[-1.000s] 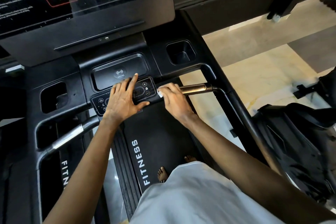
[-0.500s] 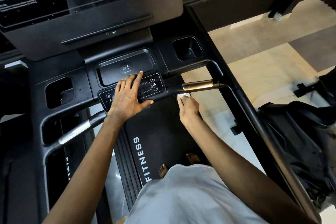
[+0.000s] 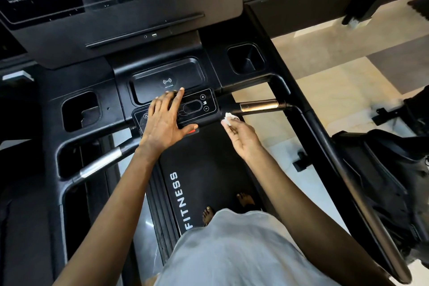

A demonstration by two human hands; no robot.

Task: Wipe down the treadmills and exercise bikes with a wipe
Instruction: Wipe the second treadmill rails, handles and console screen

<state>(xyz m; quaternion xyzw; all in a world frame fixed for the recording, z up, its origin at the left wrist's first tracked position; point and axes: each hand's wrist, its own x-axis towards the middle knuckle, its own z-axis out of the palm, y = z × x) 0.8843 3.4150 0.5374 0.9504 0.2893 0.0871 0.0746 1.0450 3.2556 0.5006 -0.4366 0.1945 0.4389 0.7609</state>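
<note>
Wipe (image 3: 231, 119), small white wad, sits pinched at fingertips of R hand (image 3: 243, 140), just under inner black end of the bronze-sleeved R handlebar (image 3: 258, 105); contact w/ bar can't be told. R fingers curl loosely round it, palm turned up. L hand (image 3: 166, 121) lies flat on keypad panel (image 3: 199, 109), fingers straight and spread, holding nothing, index tip reaching the charging tray (image 3: 167, 81). All on treadmill (image 3: 92, 81) console. Belt (image 3: 209, 169) marked FITNESS below, bare feet (image 3: 207, 215) on it. Cup holder (image 3: 246, 59) R of tray. Pale tiled floor (image 3: 325, 90) beyond.
</note>
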